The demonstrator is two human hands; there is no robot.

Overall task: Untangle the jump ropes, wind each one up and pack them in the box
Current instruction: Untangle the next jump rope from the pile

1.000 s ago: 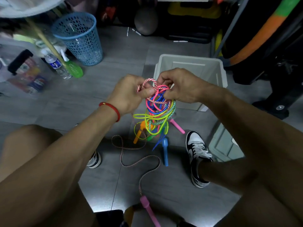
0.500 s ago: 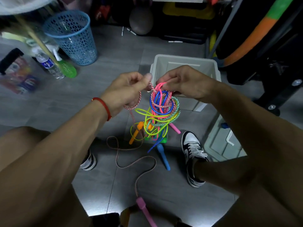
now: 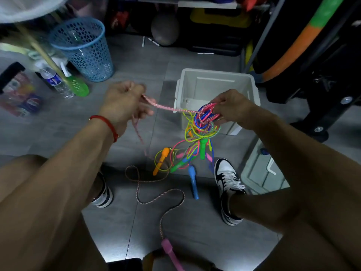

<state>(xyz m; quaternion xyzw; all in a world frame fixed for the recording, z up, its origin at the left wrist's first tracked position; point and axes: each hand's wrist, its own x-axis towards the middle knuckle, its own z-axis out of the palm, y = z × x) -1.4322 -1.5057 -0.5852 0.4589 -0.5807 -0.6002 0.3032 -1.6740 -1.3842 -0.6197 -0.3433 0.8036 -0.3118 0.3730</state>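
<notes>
Pink rope (image 3: 168,108) taut between left hand (image 3: 125,102) and right hand (image 3: 232,106).

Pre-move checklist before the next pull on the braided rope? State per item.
1. Left hand grips the pink-and-white braided rope: ok.
2. Right hand holds the multicoloured knot of plastic ropes: ok.
3. Braided rope free of the knot: not ok, it runs into it.
4. Pink plastic handle loose on the floor: ok.
5. Open grey plastic box ready: ok, no ropes visible inside.
6. Any rope wound: not ok.
</notes>
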